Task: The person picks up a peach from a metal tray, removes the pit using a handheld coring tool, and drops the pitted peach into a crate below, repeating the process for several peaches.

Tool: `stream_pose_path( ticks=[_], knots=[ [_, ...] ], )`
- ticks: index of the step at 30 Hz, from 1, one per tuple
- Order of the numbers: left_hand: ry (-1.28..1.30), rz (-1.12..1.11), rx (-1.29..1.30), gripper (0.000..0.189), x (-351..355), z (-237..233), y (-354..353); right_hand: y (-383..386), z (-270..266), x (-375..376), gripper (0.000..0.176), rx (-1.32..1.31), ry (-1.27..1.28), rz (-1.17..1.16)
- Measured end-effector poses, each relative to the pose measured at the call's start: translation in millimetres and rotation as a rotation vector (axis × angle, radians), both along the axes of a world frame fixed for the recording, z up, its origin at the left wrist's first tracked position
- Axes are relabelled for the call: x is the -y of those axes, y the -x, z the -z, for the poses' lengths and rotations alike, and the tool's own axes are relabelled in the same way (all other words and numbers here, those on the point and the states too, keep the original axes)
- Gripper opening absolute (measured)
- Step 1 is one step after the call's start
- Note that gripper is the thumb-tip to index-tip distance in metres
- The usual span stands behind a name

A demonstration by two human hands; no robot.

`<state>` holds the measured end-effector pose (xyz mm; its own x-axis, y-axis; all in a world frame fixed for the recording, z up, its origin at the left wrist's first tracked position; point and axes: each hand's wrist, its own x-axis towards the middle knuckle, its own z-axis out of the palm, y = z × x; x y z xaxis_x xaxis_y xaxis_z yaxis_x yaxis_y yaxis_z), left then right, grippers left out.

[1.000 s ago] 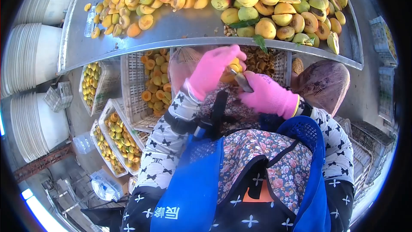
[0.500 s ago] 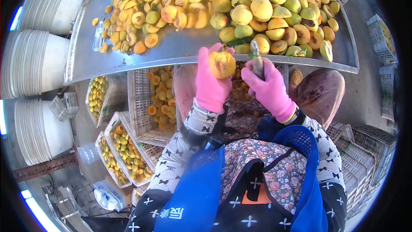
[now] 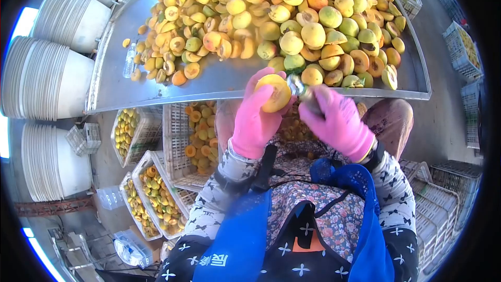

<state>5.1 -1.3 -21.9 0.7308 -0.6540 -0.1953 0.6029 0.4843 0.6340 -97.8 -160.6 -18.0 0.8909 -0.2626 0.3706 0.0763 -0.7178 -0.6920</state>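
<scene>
My left hand, in a pink glove, is closed around a yellow peach half, whose cut face is turned toward my right hand. In my right hand, also pink-gloved and slightly blurred, is a small tool with a shiny metal spoon-like head. This head is right at the edge of the peach half, and the fingers cover the handle. Just beyond both hands, a large heap of whole and halved peaches lies on the metal table.
A plastic bottle lies on the table's left side. Below the table edge, a crate holds peach halves, and more filled crates stand at the left. Stacked white tubs line the far left. Other crates are stacked at right.
The metal tool has swung left from upright to the peach half's edge. The peach half has turned in my left hand. The whole view has shifted, with the table edge lower in it.
</scene>
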Motion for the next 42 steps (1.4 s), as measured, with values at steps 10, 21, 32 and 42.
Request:
stream_pose_path(
  ticks=[10, 21, 32, 42],
  knots=[
    [0.18, -0.101, -0.073, 0.028, 16, 4, 16, 2, 12, -18, 0.036, -0.146, 0.313, -0.002],
    [-0.007, -0.177, 0.069, 0.031, 10, -2, 24, 3, 31, -26, 0.034, -0.22, 0.141, -0.169],
    [-0.343, 0.15, 0.318, 0.027, -10, 16, -3, 8, 43, -20, 0.029, -0.335, 0.329, -0.185],
    [-0.299, -0.304, 0.376, 0.019, 8, 9, 11, -4, 59, -69, 0.022, -0.149, -0.297, -0.131]
  ],
)
